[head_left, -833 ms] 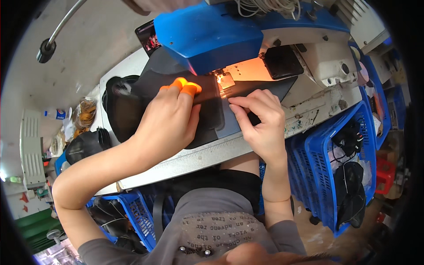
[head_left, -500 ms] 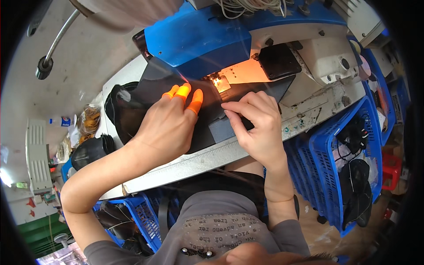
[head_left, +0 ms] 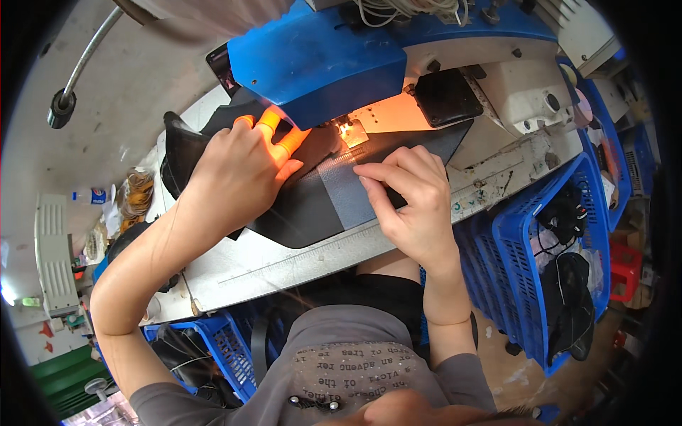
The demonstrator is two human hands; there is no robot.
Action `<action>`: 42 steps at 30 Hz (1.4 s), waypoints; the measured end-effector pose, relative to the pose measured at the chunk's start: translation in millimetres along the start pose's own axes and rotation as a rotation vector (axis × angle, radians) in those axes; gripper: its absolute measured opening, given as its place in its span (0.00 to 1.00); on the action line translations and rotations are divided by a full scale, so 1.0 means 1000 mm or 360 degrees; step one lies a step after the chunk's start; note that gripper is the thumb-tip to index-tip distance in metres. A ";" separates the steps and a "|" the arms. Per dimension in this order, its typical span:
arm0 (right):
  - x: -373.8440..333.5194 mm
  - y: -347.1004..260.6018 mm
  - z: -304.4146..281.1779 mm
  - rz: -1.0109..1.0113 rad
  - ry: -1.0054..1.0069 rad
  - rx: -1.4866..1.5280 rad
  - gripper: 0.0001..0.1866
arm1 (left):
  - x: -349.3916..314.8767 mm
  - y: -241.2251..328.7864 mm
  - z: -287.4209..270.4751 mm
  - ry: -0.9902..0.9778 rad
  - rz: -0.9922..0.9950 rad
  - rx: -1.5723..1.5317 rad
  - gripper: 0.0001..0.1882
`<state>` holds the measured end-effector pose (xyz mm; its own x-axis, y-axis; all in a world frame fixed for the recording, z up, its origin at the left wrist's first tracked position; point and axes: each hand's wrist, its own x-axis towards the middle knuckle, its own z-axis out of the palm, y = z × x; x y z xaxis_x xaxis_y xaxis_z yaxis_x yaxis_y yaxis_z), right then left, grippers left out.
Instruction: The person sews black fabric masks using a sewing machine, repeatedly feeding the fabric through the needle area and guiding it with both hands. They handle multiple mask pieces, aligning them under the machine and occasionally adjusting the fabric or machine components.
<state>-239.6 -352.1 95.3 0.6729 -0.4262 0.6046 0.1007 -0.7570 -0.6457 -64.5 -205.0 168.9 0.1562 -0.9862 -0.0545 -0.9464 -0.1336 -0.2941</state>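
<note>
While the fingertips of the left hand glow orange in the machine's lamp, they lie spread and flat on the dark material, pressing it to the sewing table just left of the needle area. No grasp here, only an open palm holding the piece down. On the other side the right hand has its fingers curled, the tips pinching or pressing the edge of a grey strip (which of the two cannot be told) that runs across the dark material toward the lit needle plate. That dark piece lies on the table, its far end passing under the blue sewing machine head and out to the right below the white machine body. A printed ruler runs along the table's near edge. Blue plastic crates stand to the right, one holding black items, and another crate sits lower left.
</note>
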 end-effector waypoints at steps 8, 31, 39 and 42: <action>-0.001 0.000 0.001 0.0014 -0.0005 -0.0019 0.06 | 0.001 -0.002 0.009 0.0114 -0.0048 0.0077 0.21; -0.001 0.001 0.001 0.0004 -0.0022 -0.0045 0.07 | 0.014 0.112 0.001 0.0107 -0.1084 0.0303 0.18; -0.001 0.002 0.000 0.0015 -0.0019 -0.0011 0.07 | -0.001 0.088 0.008 0.0192 -0.1027 0.0185 0.21; -0.001 0.003 0.000 0.0020 -0.0009 -0.0008 0.06 | -0.022 0.082 0.005 0.0149 -0.0994 0.0111 0.21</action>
<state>-239.8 -354.1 92.5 0.6784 -0.4327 0.5937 0.0885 -0.7541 -0.6508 -143.9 -193.4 141.0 0.6444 -0.7293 0.2298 -0.6639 -0.6828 -0.3052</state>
